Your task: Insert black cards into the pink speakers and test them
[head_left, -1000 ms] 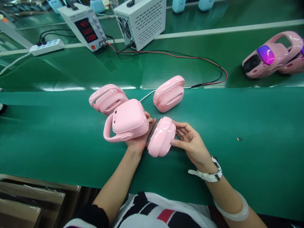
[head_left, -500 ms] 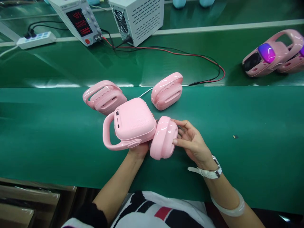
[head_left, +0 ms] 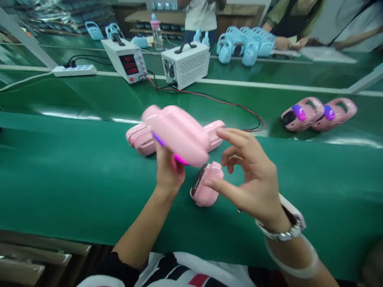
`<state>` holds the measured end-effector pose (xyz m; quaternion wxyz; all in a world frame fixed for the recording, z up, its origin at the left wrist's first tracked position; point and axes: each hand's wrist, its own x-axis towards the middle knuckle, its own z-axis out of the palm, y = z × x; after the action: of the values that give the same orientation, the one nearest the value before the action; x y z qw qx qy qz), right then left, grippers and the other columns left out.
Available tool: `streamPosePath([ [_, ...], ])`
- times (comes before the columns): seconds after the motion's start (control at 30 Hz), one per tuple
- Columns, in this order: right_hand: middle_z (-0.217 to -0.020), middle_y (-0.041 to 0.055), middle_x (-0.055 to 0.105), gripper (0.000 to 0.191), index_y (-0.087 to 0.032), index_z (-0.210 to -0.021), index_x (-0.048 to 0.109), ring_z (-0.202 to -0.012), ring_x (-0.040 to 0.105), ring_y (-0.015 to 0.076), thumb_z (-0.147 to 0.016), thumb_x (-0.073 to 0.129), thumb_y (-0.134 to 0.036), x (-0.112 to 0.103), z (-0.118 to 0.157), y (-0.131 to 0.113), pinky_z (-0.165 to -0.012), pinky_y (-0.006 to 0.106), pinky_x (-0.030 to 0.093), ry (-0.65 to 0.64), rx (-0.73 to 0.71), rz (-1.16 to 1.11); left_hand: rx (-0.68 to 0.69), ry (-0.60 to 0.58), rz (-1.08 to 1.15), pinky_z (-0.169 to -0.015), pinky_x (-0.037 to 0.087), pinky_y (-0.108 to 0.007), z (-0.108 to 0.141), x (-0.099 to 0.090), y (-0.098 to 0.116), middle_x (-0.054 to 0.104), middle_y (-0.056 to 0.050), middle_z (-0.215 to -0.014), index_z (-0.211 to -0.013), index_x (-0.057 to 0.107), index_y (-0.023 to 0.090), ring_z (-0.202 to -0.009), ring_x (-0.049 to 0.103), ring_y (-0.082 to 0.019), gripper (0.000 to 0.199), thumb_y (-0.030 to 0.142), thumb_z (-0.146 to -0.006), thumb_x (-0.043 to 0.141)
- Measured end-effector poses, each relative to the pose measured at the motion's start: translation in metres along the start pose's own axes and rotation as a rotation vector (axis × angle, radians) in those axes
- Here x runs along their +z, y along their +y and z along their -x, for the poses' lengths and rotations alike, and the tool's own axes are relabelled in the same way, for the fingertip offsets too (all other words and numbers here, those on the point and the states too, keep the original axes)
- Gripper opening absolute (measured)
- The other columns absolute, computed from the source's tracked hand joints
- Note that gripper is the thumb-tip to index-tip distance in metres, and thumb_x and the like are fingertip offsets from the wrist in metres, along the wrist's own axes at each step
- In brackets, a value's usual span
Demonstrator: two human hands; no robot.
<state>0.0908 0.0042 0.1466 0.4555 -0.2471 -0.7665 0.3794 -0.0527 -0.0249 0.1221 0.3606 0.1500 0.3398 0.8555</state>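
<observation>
My left hand [head_left: 170, 169] grips a pink portable speaker [head_left: 179, 135] from below and holds it raised over the table; purple and magenta light glows on its underside, and motion blurs it. To the right, my right hand [head_left: 251, 175] hangs in the air with thumb and fingers apart, nothing between them. Beneath its thumb, a smaller-looking pink speaker [head_left: 211, 191] stands on the green mat, its dark face turned left. Behind the raised speaker are two more pink speakers, one at left [head_left: 142, 139] and one at right [head_left: 214, 133], both partly hidden.
Two pink speakers with lit purple panels [head_left: 302, 113] stand at the right. A power supply [head_left: 125, 59] with red digits and a white vented box [head_left: 187, 65] stand at the back, with red and black leads [head_left: 233, 104] trailing right. Beyond are blue speakers [head_left: 249, 50] and co-workers.
The held speaker has been raised and turned, so its glowing side faces down. My right hand has let go of the other speaker, now standing on the mat. The view has tilted up.
</observation>
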Motion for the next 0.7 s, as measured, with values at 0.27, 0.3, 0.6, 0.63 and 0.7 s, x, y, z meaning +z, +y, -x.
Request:
streamPosePath([
  [0.27, -0.068, -0.0007, 0.06, 0.026, -0.022, -0.092, 0.071, -0.045, 0.044, 0.008, -0.077, 0.071, -0.043, -0.065, -0.059, 0.014, -0.038, 0.022, 0.033, 0.391, 0.183, -0.043, -0.269, -0.49, -0.13, -0.071, 0.053, -0.031, -0.019, 0.043, -0.004, 0.06, -0.006, -0.105, -0.125, 0.054, 0.027, -0.089, 0.064, -0.024, 0.06, 0.039, -0.071, 0.076],
  [0.3, -0.057, -0.0035, 0.053, 0.032, -0.02, -0.089, 0.071, -0.039, 0.037, 0.0065, -0.073, 0.073, -0.047, -0.082, -0.064, 0.022, -0.034, 0.021, 0.028, 0.4, 0.301, -0.065, -0.285, -0.548, -0.208, -0.074, 0.053, -0.033, -0.021, 0.033, -0.007, 0.062, -0.007, -0.106, -0.125, 0.056, 0.026, -0.091, 0.063, -0.025, 0.06, 0.039, -0.07, 0.076],
  [0.6, -0.054, -0.0077, 0.046, 0.031, -0.014, -0.07, 0.056, -0.045, 0.042, 0.0063, -0.084, 0.068, -0.039, -0.167, -0.119, 0.137, -0.044, 0.02, 0.037, 0.661, 0.485, 0.396, -0.363, -0.448, -0.497, -0.114, 0.029, -0.041, 0.001, -0.068, -0.062, 0.06, -0.008, -0.132, -0.118, 0.065, 0.02, -0.131, 0.045, -0.032, 0.051, 0.051, -0.078, 0.06],
  [0.63, -0.061, -0.0059, 0.051, 0.027, -0.013, -0.074, 0.058, -0.05, 0.048, 0.007, -0.088, 0.065, -0.036, -0.172, -0.124, 0.15, -0.049, 0.021, 0.043, 0.675, 0.491, 0.458, -0.389, -0.482, -0.514, -0.114, 0.028, -0.041, 0.004, -0.072, -0.066, 0.058, -0.008, -0.134, -0.121, 0.063, 0.021, -0.131, 0.045, -0.031, 0.052, 0.051, -0.079, 0.058],
  [0.7, -0.079, -0.0009, 0.061, 0.021, -0.012, -0.087, 0.062, -0.067, 0.058, 0.0106, -0.092, 0.061, -0.033, -0.179, -0.131, 0.172, -0.062, 0.026, 0.051, 0.681, 0.505, 0.56, -0.395, -0.572, -0.553, -0.113, 0.029, -0.04, 0.007, -0.077, -0.073, 0.059, -0.006, -0.133, -0.121, 0.063, 0.021, -0.128, 0.046, -0.031, 0.051, 0.05, -0.08, 0.055],
])
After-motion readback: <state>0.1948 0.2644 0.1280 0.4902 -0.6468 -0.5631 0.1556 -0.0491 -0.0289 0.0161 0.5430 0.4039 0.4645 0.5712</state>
